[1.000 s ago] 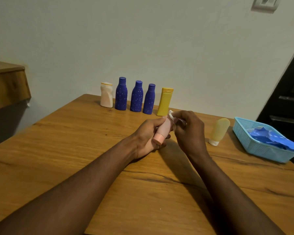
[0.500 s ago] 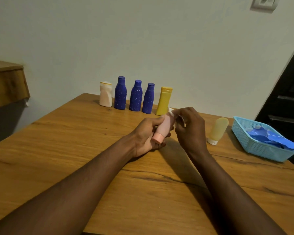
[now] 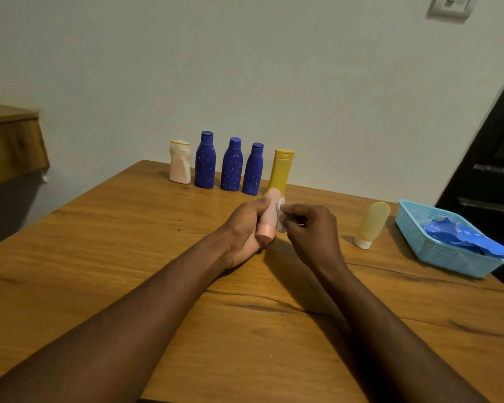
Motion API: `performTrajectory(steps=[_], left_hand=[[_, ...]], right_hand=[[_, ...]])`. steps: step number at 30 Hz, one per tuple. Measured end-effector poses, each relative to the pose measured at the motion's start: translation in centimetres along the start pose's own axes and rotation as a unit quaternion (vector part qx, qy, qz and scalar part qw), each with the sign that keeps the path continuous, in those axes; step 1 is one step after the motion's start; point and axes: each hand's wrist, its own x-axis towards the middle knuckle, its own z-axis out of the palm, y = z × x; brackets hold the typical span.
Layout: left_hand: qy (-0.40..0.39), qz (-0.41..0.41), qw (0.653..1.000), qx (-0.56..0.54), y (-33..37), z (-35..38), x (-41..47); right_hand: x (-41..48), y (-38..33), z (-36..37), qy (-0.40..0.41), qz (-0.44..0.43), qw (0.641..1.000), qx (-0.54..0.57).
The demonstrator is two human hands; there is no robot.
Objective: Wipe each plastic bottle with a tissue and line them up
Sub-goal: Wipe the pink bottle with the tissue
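Your left hand (image 3: 245, 231) has its grip wrapped round the pink bottle (image 3: 269, 212), thumb on top and fingers curled under, over the middle of the tabletop (image 3: 128, 257). The bottle's long axis runs roughly 6 to 12 o'clock, with the cap end toward you and the base pointing at the row. Your right hand (image 3: 312, 231) sits at 3 o'clock of it, grip pinched on a small white tissue (image 3: 281, 225) pressed to the bottle's right side.

The bit that matters: the free spot in the line looks to be just beside the yellow bottle (image 3: 281, 173), around 1 o'clock from your left grip. So I'd guess the left hand does the placing, and you'd have to stand the bottle up first. The pale yellow tube (image 3: 371, 223) out at 3 o'clock probably comes after.
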Motion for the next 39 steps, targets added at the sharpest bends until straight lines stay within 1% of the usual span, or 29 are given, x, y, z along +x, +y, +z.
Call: performTrajectory(steps=[2,5,9,11,13,16,19,21,23,28,31,34,36,39], left_hand=[[0.013,0.003,1.0,-0.016,0.1,-0.2,0.1],[0.023,0.013,1.0,-0.016,0.2,-0.6,0.3],[-0.003,-0.002,1.0,-0.007,0.0,0.0,0.1],[-0.009,-0.004,1.0,-0.01,-0.1,0.3,-0.1],[-0.001,-0.003,1.0,-0.017,-0.2,0.4,-0.1],[0.028,0.002,0.998,-0.053,0.0,-0.1,0.3],[0.05,0.011,0.996,-0.076,0.1,-0.5,1.0],[0.065,0.016,0.994,-0.084,0.2,-0.6,1.3],[0.073,0.016,0.994,-0.084,0.3,-0.7,1.4],[0.047,-0.003,0.997,-0.063,0.1,-0.8,1.2],[0.022,-0.001,0.999,-0.031,0.0,-0.5,0.7],[-0.006,0.002,1.0,-0.003,-0.4,-0.1,0.7],[-0.013,0.002,1.0,-0.005,-0.6,0.1,0.9],[-0.011,-0.006,0.999,-0.038,-0.7,0.2,0.9]], right_hand=[[-0.2,-0.3,0.3,-0.006,-0.019,1.0,0.0],[-0.1,-0.2,0.3,0.006,-0.037,0.999,0.009],[0.4,0.5,-0.2,0.054,-0.017,0.998,0.013],[0.6,0.7,-0.3,0.06,-0.002,0.998,0.02],[0.5,0.8,-0.2,0.046,0.006,0.999,0.022],[0.1,0.5,0.5,-0.002,0.014,1.0,0.017],[-0.1,0.2,1.1,-0.037,0.005,0.999,0.011],[-0.2,0.0,1.2,-0.048,-0.008,0.999,0.004],[-0.4,-0.2,1.3,-0.043,-0.034,0.999,-0.001],[-0.8,-0.7,1.2,-0.032,-0.105,0.993,-0.03],[-0.7,-0.7,0.9,-0.019,-0.108,0.993,-0.05],[-0.2,-0.4,0.3,0.024,-0.098,0.994,-0.043],[0.0,-0.3,0.0,0.041,-0.092,0.994,-0.041],[-0.3,-0.5,0.3,0.017,-0.097,0.994,-0.051]])
